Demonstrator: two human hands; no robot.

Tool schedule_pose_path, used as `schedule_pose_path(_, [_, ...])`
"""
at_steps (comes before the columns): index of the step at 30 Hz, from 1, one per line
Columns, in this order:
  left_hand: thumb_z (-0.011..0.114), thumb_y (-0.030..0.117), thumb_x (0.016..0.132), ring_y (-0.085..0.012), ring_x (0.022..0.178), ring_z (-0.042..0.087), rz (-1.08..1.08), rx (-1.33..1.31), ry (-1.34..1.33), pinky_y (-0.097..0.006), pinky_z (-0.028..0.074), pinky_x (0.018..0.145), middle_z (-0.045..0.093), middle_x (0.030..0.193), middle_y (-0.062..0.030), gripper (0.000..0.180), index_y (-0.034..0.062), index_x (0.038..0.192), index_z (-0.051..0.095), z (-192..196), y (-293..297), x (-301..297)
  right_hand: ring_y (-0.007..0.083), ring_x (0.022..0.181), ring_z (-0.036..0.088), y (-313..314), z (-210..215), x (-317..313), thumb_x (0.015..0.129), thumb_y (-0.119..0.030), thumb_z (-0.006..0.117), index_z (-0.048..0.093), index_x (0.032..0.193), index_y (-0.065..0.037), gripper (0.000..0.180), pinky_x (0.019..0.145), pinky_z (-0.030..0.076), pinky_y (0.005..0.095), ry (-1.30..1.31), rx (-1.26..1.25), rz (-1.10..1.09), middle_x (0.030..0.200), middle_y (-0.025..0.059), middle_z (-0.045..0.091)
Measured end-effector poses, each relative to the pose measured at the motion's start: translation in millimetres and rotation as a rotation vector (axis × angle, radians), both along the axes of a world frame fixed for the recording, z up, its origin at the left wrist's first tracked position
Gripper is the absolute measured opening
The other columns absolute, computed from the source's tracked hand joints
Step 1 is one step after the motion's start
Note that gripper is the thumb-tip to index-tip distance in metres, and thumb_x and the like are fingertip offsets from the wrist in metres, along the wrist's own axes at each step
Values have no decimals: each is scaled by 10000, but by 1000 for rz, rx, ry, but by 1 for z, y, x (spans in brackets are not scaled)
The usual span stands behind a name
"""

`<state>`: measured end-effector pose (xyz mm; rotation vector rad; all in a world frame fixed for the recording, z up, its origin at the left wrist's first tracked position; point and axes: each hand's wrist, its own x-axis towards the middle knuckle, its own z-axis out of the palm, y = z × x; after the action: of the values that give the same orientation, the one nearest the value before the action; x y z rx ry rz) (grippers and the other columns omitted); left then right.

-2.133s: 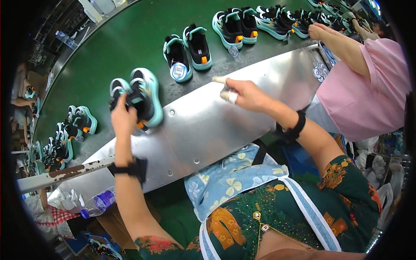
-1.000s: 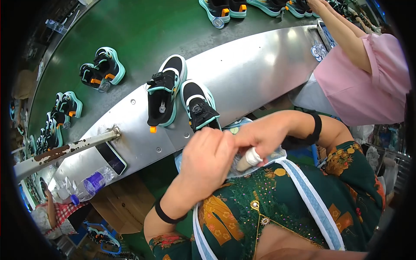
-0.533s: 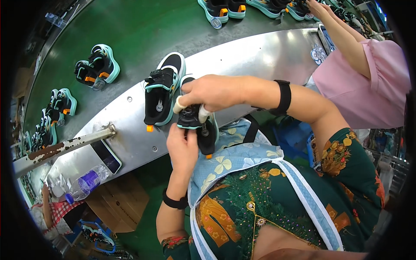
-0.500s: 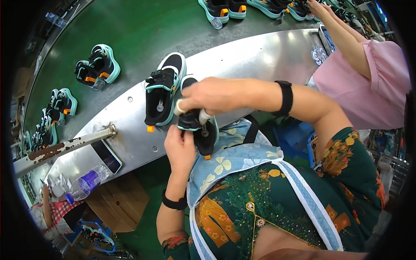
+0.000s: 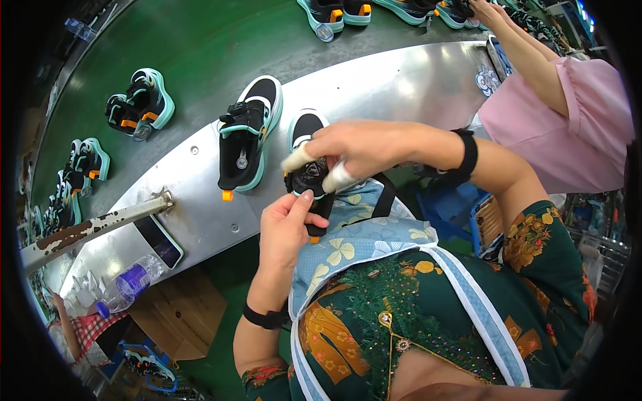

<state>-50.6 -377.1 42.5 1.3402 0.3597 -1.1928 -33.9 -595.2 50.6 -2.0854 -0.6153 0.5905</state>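
Observation:
A black sneaker (image 5: 309, 124) with a white-and-mint sole edge and an orange heel tab sits at the near edge of the metal ledge, toe pointing away. At its collar my left hand (image 5: 284, 230) pinches the tongue between thumb and fingers. Over its top hovers my right hand (image 5: 358, 150), thumb and finger spread apart, with pale covers on the fingertips; I see nothing held in it. To the left stands the matching sneaker (image 5: 251, 130), untouched, its collar wide and a round tag inside. My hands hide much of the nearer sneaker's middle and heel.
A green conveyor belt (image 5: 207, 47) carries more sneakers (image 5: 142, 103) beyond the metal ledge (image 5: 381, 80). At left lie a phone (image 5: 159, 240), a plastic bottle (image 5: 130, 286) and a chipped metal bar (image 5: 100, 230). A co-worker in a pink top (image 5: 528, 127) reaches toward sneakers at the upper right.
My right hand has lifted slightly off the sneaker and its fingers have spread, uncovering the toe. My left hand has shifted its fingers up on the tongue. The sneakers on the belt moved slightly left.

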Motion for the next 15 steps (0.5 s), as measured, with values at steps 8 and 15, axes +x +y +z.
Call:
schedule_pose_path(8, [557, 158, 964, -54, 623, 599, 21, -25, -48, -187, 397, 501, 685, 769, -45, 203, -11, 906, 654, -5, -6, -5, 304, 709, 591, 0, -3, -17, 775, -256, 732, 640, 994, -94, 288, 648, 462, 395, -87, -39, -274, 717, 95, 600])
schedule_pose_path(15, [532, 164, 974, -15, 479, 484, 42, -25, -37, -192, 329, 406, 711, 819, -95, 221, -14, 1002, 659, -3, -9, -8, 257, 702, 570, 13, -21, -31, 748, -275, 751, 649, 1014, -120, 325, 703, 424, 356, -358, -213, -374, 740, 66, 590])
